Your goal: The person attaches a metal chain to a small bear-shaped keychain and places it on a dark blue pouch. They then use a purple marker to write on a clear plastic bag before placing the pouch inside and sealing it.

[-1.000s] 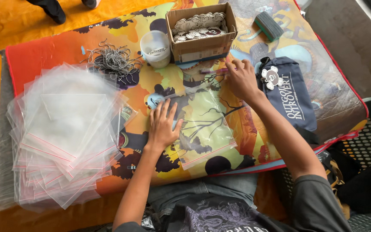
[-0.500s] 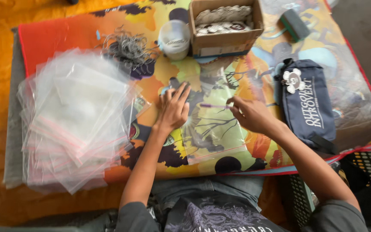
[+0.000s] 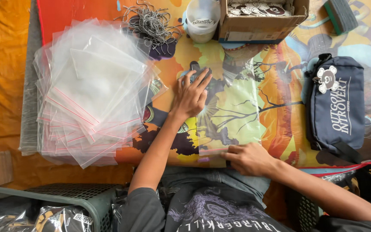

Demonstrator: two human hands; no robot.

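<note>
A clear plastic bag [image 3: 232, 111] lies flat on the colourful printed table cover [image 3: 280, 86] in front of me. My left hand [image 3: 192, 92] rests flat on the bag's far left corner, fingers spread and pointing away from me. At the near table edge, my right hand [image 3: 247, 158] pinches the bag's near edge along its red seal strip. What is inside the bag I cannot tell.
A fanned stack of clear bags [image 3: 91, 90] covers the left side. At the far edge are a tangle of grey strings [image 3: 151, 21], a white cup [image 3: 201, 19], a cardboard box [image 3: 258, 26] of round badges and a dark block [image 3: 342, 15]. A navy pouch [image 3: 338, 107] lies right. A grey crate [image 3: 78, 197] stands lower left.
My right hand has come back from beside the cardboard box to the near table edge and taken the bag's edge. My left hand stays flat on the bag.
</note>
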